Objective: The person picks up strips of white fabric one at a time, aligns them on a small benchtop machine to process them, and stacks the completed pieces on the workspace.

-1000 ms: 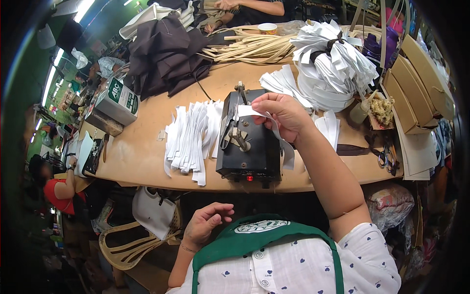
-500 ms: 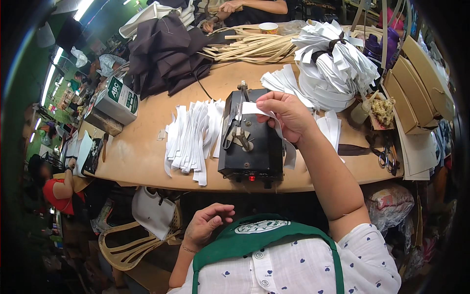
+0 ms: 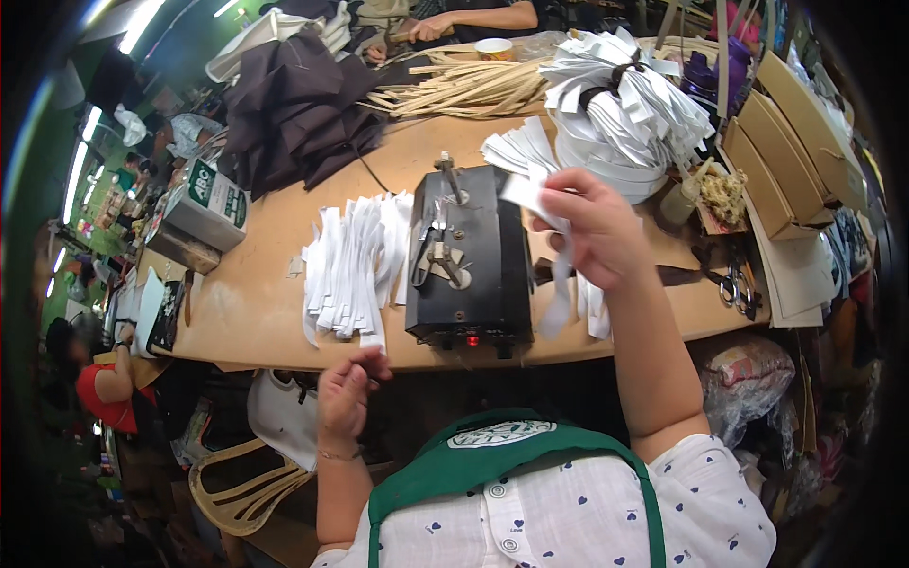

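Observation:
In my right hand (image 3: 598, 225), a white fabric strip (image 3: 524, 192) is pinched between thumb and fingers. One end points left over the black box-shaped device (image 3: 478, 275), and the rest hangs down on its right side. A metal clamp-like fitting (image 3: 440, 248) sits on the device's top, and a red light (image 3: 472, 341) glows on its front. My left hand (image 3: 346, 398) is at the table's front edge, fingers loosely bent, holding nothing I can see. Its fingertips are close to the lower end of a pile of white strips (image 3: 350, 270); whether they touch cannot be told.
A large tied bundle of white strips (image 3: 615, 123) lies at the back right, near cardboard boxes (image 3: 776, 161) and scissors (image 3: 734, 287). Dark fabric (image 3: 298, 114), cream strips (image 3: 473, 85) and a tin can (image 3: 206, 204) stand farther back. Another person's hands (image 3: 431, 28) show across the table.
My right hand has drawn the strip rightward, away from the metal fitting. My left hand has moved forward and left, from near my apron to the strip pile's near end. The view has shifted slightly.

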